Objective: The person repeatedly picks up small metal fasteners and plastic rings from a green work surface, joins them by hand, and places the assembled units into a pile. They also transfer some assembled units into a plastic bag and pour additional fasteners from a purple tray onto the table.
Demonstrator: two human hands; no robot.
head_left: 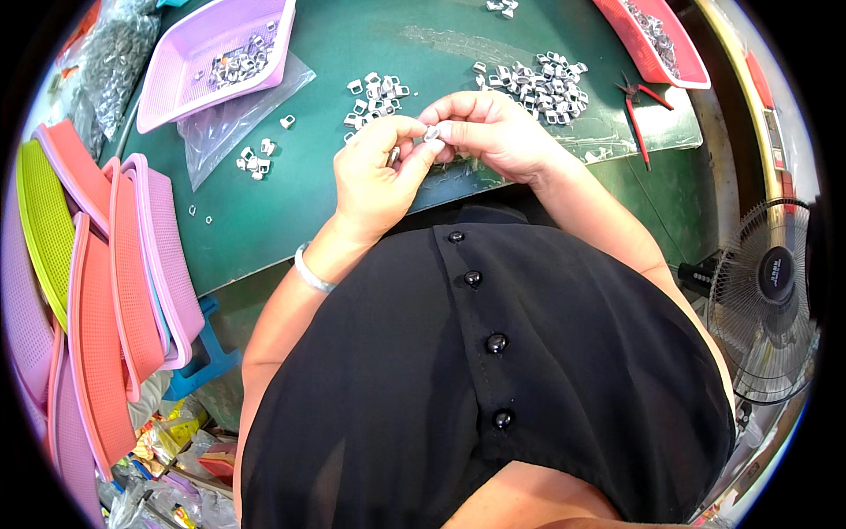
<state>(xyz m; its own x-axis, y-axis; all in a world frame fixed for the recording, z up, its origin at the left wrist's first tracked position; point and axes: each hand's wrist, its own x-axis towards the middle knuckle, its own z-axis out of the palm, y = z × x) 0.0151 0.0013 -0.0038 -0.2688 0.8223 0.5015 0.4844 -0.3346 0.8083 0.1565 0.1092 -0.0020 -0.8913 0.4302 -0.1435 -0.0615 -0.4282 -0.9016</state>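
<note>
Both hands meet over the near edge of a green table [264, 225]. A small silvery metal piece [431, 134] is pinched between the thumbs and fingertips of my left hand [377, 167] and my right hand [493, 137]. Another metal bit [393, 157] shows among the curled fingers of my left hand. Just beyond the left hand lies a loose pile of small metal loops [374, 99]. A larger pile of the same loops [546, 88] spreads beyond my right hand. Red-handled pliers [636, 119] rest open to the right of it.
At the far left a lilac basket [163, 93] holds metal pieces, beside a clear plastic bag [220, 137]. A pink basket [692, 75] with more pieces stands far right. Stacked coloured baskets [97, 335] crowd the left side. A black fan [767, 282] stands at right.
</note>
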